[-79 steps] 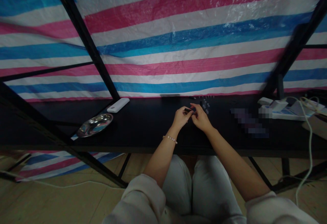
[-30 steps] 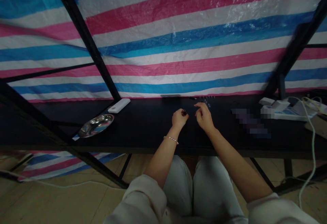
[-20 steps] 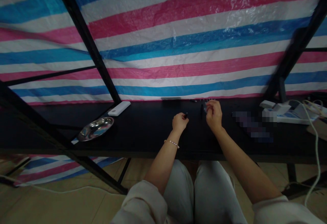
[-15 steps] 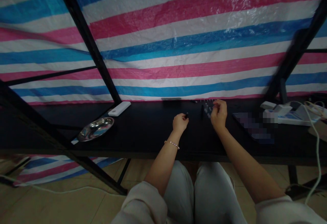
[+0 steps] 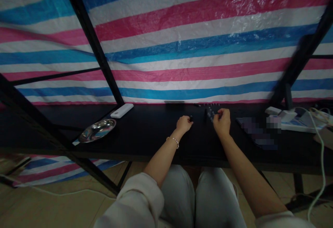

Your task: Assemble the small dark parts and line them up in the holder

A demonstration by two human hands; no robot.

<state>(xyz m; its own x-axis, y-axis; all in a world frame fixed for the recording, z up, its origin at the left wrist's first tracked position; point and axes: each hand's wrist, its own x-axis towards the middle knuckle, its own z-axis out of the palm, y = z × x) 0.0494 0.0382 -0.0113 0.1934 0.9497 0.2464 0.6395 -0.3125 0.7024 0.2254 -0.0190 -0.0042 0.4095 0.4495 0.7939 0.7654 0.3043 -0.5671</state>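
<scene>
Resting on the black desk [image 5: 145,134], the left hand [image 5: 184,124] is clenched into a loose fist. A small dark piece [image 5: 191,118], rounded and too small to identify, is grasped at the tips of its thumb and forefinger. A bracelet [image 5: 173,140] of pale round beads sits on that wrist.

The right hand [image 5: 222,122] lies just beside it, palm down. Its fingers [image 5: 217,116] are bent together against a cluster of small pieces [image 5: 210,113], pale and glinting, which stands near the back edge of the desk. Cannot tell whether those fingers are grasping one of the pieces or only touching them.

Desk surface: matte, dark, flat. At left lies a shallow round metal dish [image 5: 97,130], polished and reflective. Behind it is a white box [image 5: 121,110], oblong with rounded corners. At far right are a white power strip [image 5: 296,124] and a pale cable [image 5: 321,158] hanging over the edge.

Surroundings: a woven plastic tarpaulin [image 5: 182,47], glossy and creased, striped in pink, white and blue, hangs directly behind the desk. Black frame posts [image 5: 91,40] slant in front of it. The floor [image 5: 65,207] is light tan and smooth.
</scene>
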